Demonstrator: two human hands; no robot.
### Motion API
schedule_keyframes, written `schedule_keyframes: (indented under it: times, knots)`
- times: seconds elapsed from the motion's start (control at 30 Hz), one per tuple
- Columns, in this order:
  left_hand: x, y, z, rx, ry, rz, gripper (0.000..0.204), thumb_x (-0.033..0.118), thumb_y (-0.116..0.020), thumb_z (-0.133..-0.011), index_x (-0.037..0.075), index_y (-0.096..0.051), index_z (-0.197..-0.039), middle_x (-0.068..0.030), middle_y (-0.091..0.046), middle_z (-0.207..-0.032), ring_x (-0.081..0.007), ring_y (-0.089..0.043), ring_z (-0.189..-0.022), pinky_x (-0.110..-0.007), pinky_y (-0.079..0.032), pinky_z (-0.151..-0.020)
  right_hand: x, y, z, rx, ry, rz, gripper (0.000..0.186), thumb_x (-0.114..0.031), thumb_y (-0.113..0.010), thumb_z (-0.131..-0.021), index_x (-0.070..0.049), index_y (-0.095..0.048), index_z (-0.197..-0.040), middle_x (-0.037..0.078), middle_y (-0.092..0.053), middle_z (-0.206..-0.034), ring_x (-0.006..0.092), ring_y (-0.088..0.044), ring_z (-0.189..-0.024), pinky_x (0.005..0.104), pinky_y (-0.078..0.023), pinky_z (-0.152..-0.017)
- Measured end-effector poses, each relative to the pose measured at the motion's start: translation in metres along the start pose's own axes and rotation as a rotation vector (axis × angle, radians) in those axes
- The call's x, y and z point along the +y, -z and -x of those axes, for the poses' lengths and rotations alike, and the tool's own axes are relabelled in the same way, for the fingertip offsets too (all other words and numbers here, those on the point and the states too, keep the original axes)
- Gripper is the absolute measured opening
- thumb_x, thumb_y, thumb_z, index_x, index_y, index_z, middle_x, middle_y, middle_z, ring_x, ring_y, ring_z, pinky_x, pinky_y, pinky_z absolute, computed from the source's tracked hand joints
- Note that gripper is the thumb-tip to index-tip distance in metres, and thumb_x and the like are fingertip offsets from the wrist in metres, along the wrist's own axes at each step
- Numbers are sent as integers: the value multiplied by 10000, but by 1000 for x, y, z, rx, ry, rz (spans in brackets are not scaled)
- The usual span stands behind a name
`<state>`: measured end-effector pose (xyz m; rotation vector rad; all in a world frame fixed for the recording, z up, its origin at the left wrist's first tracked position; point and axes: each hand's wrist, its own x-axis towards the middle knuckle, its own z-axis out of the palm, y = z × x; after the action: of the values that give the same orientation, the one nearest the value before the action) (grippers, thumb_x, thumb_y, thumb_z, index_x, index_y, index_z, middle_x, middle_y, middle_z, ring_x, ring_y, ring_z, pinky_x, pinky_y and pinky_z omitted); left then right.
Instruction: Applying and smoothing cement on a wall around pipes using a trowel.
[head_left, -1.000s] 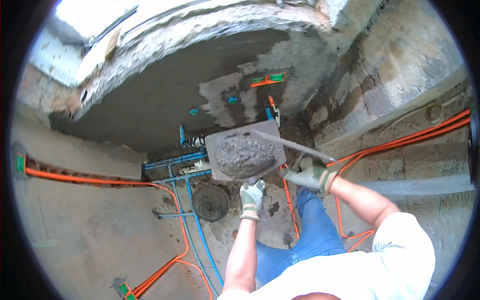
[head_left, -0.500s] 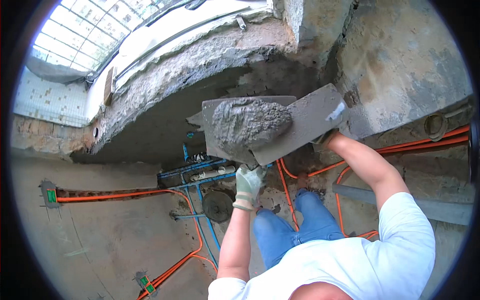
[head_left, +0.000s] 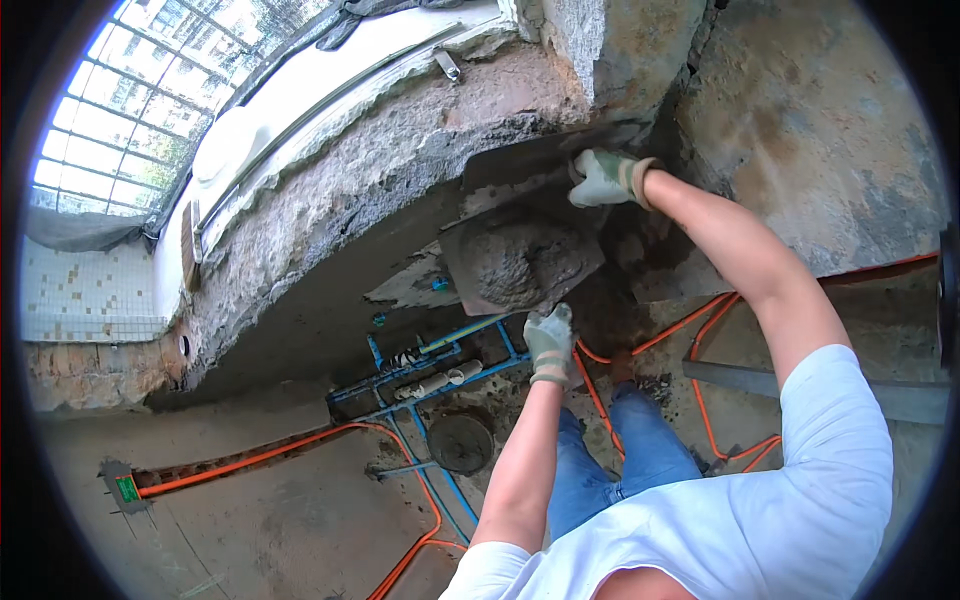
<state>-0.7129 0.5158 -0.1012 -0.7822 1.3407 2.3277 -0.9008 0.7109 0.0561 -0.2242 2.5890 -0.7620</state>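
My gloved left hand [head_left: 550,340] grips the underside of a square mortar board [head_left: 465,275], its handle largely hidden. A lumpy mound of wet grey mortar [head_left: 515,265] lies on the board. My gloved right hand [head_left: 605,178] is closed on a flat rectangular trowel [head_left: 500,168], raised just beyond the board against the dark, partly plastered wall beneath a rough concrete edge [head_left: 370,185]. The trowel's handle is covered by my fingers.
Blue pipes [head_left: 480,370] and white fittings [head_left: 430,383] run low along the wall. Orange conduits [head_left: 250,455] cross both sides. A grey metal bar [head_left: 800,382] lies right. A round cover [head_left: 458,445] sits near my legs. A barred window [head_left: 140,110] is at upper left.
The trowel went from lying over the board to up against the wall, with my right hand moving up and forward. My left hand and board shifted right; the view shows more window.
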Motion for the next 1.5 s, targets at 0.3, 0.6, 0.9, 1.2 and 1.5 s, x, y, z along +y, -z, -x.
schedule_keyframes:
  times: [0.3, 0.6, 0.9, 1.2, 1.5]
  knots:
    - [-13, -34, -10, 201, -294, -476, 217, 193, -682, -809, 45, -524, -792, -48, -538, -613, -206, -525, -552, -374, -431, -498, 86, -18, -15, 54, -71, -708, 180, -193, -705, -637, -33, -621, -648, 27, -557, -593, 154, -527, -568, 319, -415, -510]
    - [-15, -11, -20, 322, -398, -519, 280, 244, -679, -793, -18, -587, -750, -126, -639, -708, -274, -576, -619, -407, -440, -594, 78, -34, -15, 159, -114, -735, 86, -27, -653, -695, -48, -624, -773, 32, -559, -638, 134, -516, -550, 287, -435, -527]
    - [-11, 45, 17, 336, -280, -604, 170, 167, -657, -830, 25, -606, -751, -88, -658, -747, -210, -580, -718, -364, -444, -675, 156, -116, -41, 414, -66, -1148, 46, -66, -636, -722, -67, -615, -682, 3, -572, -636, 110, -530, -592, 276, -406, -538]
    - [-59, 151, 40, 387, -449, -894, 211, 207, -590, -855, 8, -604, -787, -99, -643, -707, -227, -592, -613, -380, -460, -597, 106, -152, -12, 231, -34, -1370, 120, -60, -569, -767, -5, -647, -841, 83, -649, -759, 190, -640, -685, 312, -527, -590]
    - [-61, 156, 46, 365, -163, -604, 290, 273, -575, -878, 6, -652, -794, -138, -657, -737, -300, -590, -648, -416, -442, -634, -54, -173, -61, -101, -137, -889, 206, -225, -630, -721, -24, -669, -700, 87, -665, -682, 168, -634, -608, 306, -503, -593]
